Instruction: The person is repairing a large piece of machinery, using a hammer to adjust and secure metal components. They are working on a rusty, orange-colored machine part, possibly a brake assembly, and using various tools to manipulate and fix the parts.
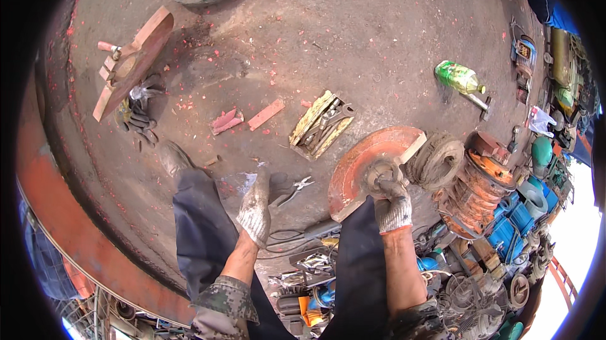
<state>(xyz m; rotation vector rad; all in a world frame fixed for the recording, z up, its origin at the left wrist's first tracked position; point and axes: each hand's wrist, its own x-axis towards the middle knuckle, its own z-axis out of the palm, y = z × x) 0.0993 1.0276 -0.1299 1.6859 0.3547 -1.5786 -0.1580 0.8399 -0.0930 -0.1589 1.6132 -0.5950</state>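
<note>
My right hand (394,203), in a dirty white knit glove, grips the hub of a reddish half-disc metal piece (353,169), which is tilted over my right knee. In a matching glove, my left hand (255,204) is in front of my left knee, fingers stretched forward and nothing visibly held. Beside it, to the right, are pliers (294,191) with dark handles and a bright head. Farther ahead on the ground, a worn yellowish open box (299,124) holds sockets and wrenches. Two flat red pieces (267,114) lie left of that box.
Another red half-disc part (136,62) stands at the left near dark gloves (136,119). A green-labelled bottle (457,77) and a hammer (476,101) lie to the right. Coiled rope-like rings (435,160), an orange rusty motor housing (476,191) and heaped scrap crowd the right side.
</note>
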